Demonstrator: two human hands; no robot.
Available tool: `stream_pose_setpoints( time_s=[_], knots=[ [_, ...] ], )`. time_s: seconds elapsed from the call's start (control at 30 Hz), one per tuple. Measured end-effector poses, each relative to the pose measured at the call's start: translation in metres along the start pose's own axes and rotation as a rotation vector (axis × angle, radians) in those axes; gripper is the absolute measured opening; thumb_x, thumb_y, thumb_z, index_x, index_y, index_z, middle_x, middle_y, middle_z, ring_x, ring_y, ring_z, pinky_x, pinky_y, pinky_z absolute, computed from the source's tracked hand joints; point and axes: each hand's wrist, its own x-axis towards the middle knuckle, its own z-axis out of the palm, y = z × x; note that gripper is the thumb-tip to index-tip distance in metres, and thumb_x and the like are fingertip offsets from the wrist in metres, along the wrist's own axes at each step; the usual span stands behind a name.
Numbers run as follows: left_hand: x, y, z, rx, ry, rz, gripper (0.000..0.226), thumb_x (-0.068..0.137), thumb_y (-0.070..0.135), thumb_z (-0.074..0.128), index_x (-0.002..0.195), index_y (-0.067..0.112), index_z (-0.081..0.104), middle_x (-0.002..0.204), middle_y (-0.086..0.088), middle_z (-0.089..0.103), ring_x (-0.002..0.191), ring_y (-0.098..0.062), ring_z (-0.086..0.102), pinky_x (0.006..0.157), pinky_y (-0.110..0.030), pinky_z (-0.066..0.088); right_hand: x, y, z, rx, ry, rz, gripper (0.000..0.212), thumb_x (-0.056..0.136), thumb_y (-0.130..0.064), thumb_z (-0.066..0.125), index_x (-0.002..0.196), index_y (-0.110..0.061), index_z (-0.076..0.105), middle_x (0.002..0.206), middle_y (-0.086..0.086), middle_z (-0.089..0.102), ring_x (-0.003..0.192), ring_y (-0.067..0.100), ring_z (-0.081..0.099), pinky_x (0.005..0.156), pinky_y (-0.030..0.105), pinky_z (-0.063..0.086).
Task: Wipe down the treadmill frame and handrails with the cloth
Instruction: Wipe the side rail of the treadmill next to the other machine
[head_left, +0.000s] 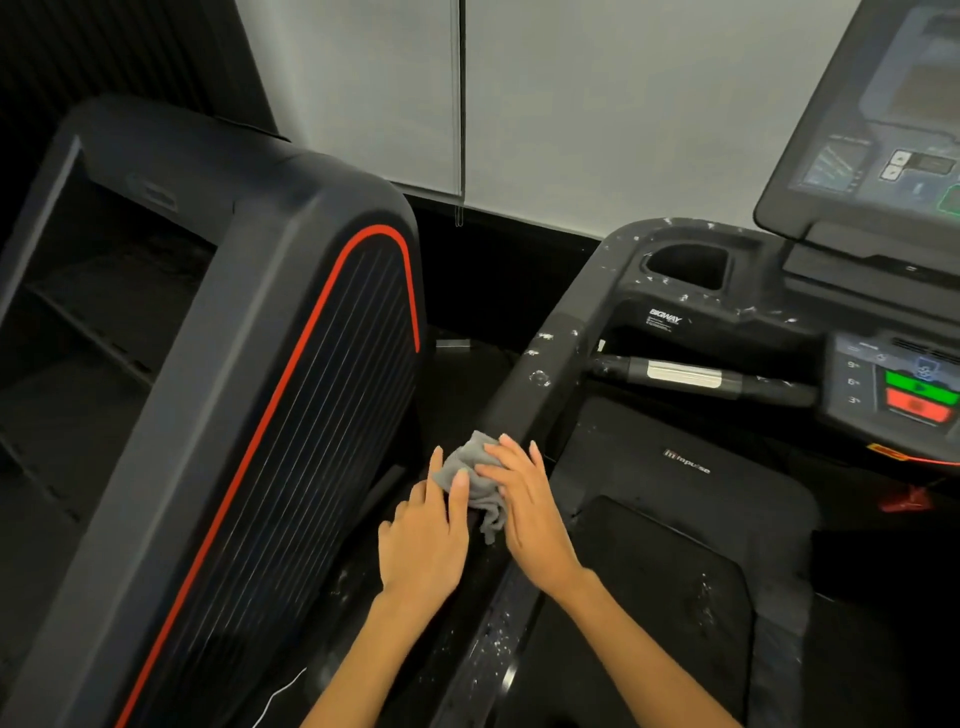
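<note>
Two bare hands are meeting just below the centre of the view, both working a small grey cloth (475, 480) against a black treadmill handrail (545, 384). The left hand (423, 545) is lying at about seven o'clock from the cloth, its fingers nearly straight and spread, the fingertips pressing the cloth's left edge. The right hand (524, 506) is sitting at about four o'clock from the cloth, fingers also extended and resting flat over the cloth's right side; neither hand is curling round it. The cloth is lying bunched on the handrail between the two hands, with a loose tail hanging down at six o'clock.

The handrail is running diagonally from the bottom of the view up toward one o'clock, and white specks are dotting it above and below the hands. At its upper end it is joining the treadmill console, where a cup holder (685, 265) is sitting at one o'clock from the hands. A short grip bar (691, 376) with a silver band is reaching right at two o'clock toward a panel with green and red buttons (919, 397). A large screen (883, 119) is tilting in the top right corner. To the left, at ten o'clock, a second black machine (249, 364) with a red curved stripe is standing beside the handrail, apart from it.
</note>
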Motion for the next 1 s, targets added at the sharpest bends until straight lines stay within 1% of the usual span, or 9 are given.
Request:
stream_pose_setpoints(
  time_s=[0.17,0.3,0.5,0.57,0.63,0.7,0.8,0.9,1.0],
  knots=[
    [0.021,0.017,0.011,0.215,0.008,0.015,0.059,0.098,0.052,0.010,0.152,0.027,0.007,0.136,0.001,0.051,0.116,-0.018,0.056,0.093,-0.039,0.046,0.023,0.026,-0.011,0.001,0.081,0.007,0.038,0.107,-0.034,0.030,0.136,-0.015,0.043,0.152,0.004,0.036,0.149,0.027,0.016,0.120,0.056,0.005],
    [0.039,0.031,0.023,0.310,0.023,0.027,0.058,0.099,0.051,0.010,0.152,0.026,0.007,0.137,0.001,0.050,0.116,-0.017,0.056,0.092,-0.035,0.045,0.036,0.045,-0.005,0.066,0.167,0.039,0.034,0.103,-0.017,0.039,0.137,-0.019,0.041,0.159,0.000,0.024,0.149,0.029,0.011,0.121,0.052,0.000],
    [0.070,0.047,0.038,0.299,0.014,-0.014,0.057,0.100,0.049,0.010,0.152,0.025,0.007,0.138,-0.001,0.050,0.117,-0.019,0.054,0.095,-0.035,0.044,0.064,0.055,-0.006,0.211,0.356,0.163,0.052,0.102,0.000,0.038,0.135,-0.040,0.036,0.160,-0.004,0.022,0.150,0.025,0.009,0.122,0.039,-0.006],
    [0.080,0.054,0.040,0.291,0.015,-0.025,0.057,0.100,0.049,0.011,0.152,0.025,0.009,0.137,-0.002,0.051,0.118,-0.020,0.054,0.095,-0.036,0.044,0.081,0.059,-0.015,0.291,0.411,0.275,0.043,0.104,-0.006,0.032,0.138,-0.032,0.038,0.161,-0.004,0.019,0.151,0.019,0.002,0.122,0.037,-0.007],
    [0.089,0.060,0.042,0.271,0.019,-0.033,0.056,0.101,0.048,0.012,0.151,0.025,0.013,0.136,-0.002,0.052,0.117,-0.019,0.055,0.096,-0.036,0.044,0.103,0.068,-0.030,0.344,0.439,0.435,0.041,0.105,-0.018,0.029,0.145,-0.021,0.034,0.162,0.000,0.014,0.150,0.014,-0.006,0.119,0.024,-0.009],
    [0.097,0.064,0.043,0.243,0.025,-0.042,0.054,0.102,0.046,0.012,0.151,0.024,0.017,0.133,-0.002,0.054,0.116,-0.019,0.056,0.096,-0.036,0.045,0.122,0.079,-0.045,0.277,0.424,0.427,0.041,0.102,-0.023,0.028,0.142,-0.014,0.037,0.160,-0.001,0.018,0.149,0.011,-0.007,0.116,0.015,-0.012],
    [0.105,0.068,0.044,0.178,0.036,-0.056,0.051,0.102,0.044,0.014,0.147,0.025,0.026,0.127,-0.001,0.059,0.108,-0.018,0.060,0.092,-0.036,0.048,0.144,0.101,-0.058,0.136,0.368,0.359,0.040,0.103,-0.005,0.030,0.141,-0.013,0.037,0.155,0.004,0.031,0.150,0.016,-0.002,0.118,0.021,-0.013],
    [0.107,0.067,0.043,0.086,0.047,-0.077,0.048,0.102,0.043,0.016,0.144,0.026,0.033,0.123,0.001,0.060,0.102,-0.017,0.063,0.084,-0.031,0.050,0.156,0.101,-0.062,0.058,0.289,0.295,0.035,0.105,-0.007,0.033,0.136,-0.014,0.045,0.151,0.002,0.036,0.150,0.014,0.010,0.122,0.026,-0.003],
    [0.106,0.066,0.042,0.009,0.069,-0.114,0.047,0.103,0.040,0.018,0.141,0.023,0.039,0.119,0.001,0.063,0.099,-0.015,0.064,0.076,-0.023,0.041,0.148,0.094,-0.061,-0.028,0.178,0.133,0.030,0.102,-0.013,0.044,0.130,-0.010,0.051,0.137,0.000,0.050,0.135,0.013,0.040,0.115,0.043,0.029]
  ],
)
